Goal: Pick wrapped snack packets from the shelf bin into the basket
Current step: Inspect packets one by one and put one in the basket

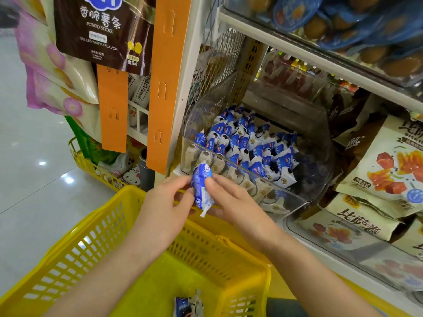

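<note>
Well, your yellow basket (96, 243) takes up the lower part of the view, below and in front of the clear shelf bin (304, 195). Its near side is cut off by the frame edge, and your forearms cover part of its floor. The bin's glossy front wall blurs whatever lies against it. The heap of packets (242, 143) inside, blue and white, shows clearly only towards the bin's back and middle.

Your left hand (164, 209) reaches in from the left, just in front of the bin's front left corner. Its fingers are curled, with the tips on the left edge of the wrapped snack packet (202, 191); its thumb cannot be made out. Your right hand (238, 202) comes in from the right along the bin's front wall. Its thumb presses the packet's face, and its other fingers go behind the wrapper, out of sight. So both hands pinch the one packet.

It hangs just outside the bin's front left corner, with its long axis near upright. One crimped end points up toward the bin's rim and the other points down.

A loose packet (187, 305) lies in the basket, well below the bin, partly cut off at the bottom edge.
</note>
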`<state>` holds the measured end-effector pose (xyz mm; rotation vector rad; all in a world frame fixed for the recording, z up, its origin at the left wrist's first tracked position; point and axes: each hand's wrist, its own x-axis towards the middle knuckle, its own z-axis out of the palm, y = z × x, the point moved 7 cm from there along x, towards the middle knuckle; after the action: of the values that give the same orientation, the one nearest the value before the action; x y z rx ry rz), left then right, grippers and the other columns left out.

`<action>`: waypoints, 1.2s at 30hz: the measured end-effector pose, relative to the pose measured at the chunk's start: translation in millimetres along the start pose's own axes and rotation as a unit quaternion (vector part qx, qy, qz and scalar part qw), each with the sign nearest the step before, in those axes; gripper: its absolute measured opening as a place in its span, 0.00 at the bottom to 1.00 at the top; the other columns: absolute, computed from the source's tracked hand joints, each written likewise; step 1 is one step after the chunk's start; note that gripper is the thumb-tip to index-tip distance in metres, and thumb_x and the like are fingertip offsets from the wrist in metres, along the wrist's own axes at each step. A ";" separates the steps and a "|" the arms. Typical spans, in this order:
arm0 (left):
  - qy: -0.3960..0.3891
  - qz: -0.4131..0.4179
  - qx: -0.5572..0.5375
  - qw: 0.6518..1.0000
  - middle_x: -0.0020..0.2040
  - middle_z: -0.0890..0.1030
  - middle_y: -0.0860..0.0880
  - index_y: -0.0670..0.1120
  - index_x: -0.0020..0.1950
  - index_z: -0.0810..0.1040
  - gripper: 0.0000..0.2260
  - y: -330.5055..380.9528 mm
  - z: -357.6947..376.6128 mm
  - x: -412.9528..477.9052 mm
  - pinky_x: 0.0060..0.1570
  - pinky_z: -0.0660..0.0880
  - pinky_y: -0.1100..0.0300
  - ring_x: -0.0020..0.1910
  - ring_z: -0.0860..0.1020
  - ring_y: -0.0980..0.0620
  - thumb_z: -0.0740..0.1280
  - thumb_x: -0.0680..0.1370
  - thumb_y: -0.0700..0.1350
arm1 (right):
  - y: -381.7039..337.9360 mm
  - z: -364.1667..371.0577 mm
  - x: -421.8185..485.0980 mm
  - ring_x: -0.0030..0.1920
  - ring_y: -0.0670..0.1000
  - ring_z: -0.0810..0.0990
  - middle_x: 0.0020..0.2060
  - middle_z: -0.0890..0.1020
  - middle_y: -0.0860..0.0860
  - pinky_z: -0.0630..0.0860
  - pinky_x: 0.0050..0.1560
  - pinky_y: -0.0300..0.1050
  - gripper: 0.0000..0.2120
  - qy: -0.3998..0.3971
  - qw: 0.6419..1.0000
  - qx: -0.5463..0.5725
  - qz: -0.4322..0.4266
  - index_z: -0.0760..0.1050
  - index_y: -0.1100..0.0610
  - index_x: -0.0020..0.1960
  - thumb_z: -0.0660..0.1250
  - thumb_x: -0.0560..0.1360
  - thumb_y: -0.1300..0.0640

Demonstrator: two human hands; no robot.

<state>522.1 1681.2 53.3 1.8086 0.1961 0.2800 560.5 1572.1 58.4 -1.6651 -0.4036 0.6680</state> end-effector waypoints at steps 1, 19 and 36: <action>0.005 0.007 0.008 1.000 0.48 0.79 0.53 0.52 0.54 0.79 0.11 0.8 -1.3 -0.5 0.43 0.79 0.62 0.44 0.80 0.55 0.62 0.78 0.39 | 0.5 1.0 0.0 0.52 0.49 0.81 0.53 0.81 0.53 0.78 0.52 0.40 0.15 -0.003 1.000 0.000 0.001 0.72 0.55 0.64 0.57 0.80 0.55; -0.027 -0.127 -0.222 0.966 0.43 0.84 0.54 0.54 0.55 0.75 0.10 -11.8 16.6 1.7 0.34 0.75 0.70 0.40 0.82 0.62 0.66 0.76 0.42 | -10.2 -4.0 -2.1 0.48 0.36 0.79 0.48 0.78 0.39 0.75 0.46 0.30 0.23 0.136 0.965 -0.167 -0.148 0.67 0.40 0.54 0.74 0.67 0.58; -0.027 -0.036 -0.224 0.974 0.49 0.82 0.52 0.49 0.57 0.75 0.09 25.2 2.9 27.5 0.35 0.77 0.67 0.38 0.80 0.62 0.61 0.78 0.45 | -72.8 -78.1 24.0 0.49 0.43 0.79 0.46 0.81 0.41 0.76 0.52 0.39 0.08 0.281 0.911 -0.231 -0.197 0.75 0.48 0.53 0.57 0.80 0.54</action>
<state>548.9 1679.9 79.4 1.3566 0.1457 0.2046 635.2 1541.1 132.1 -2.0460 -0.4787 -0.2395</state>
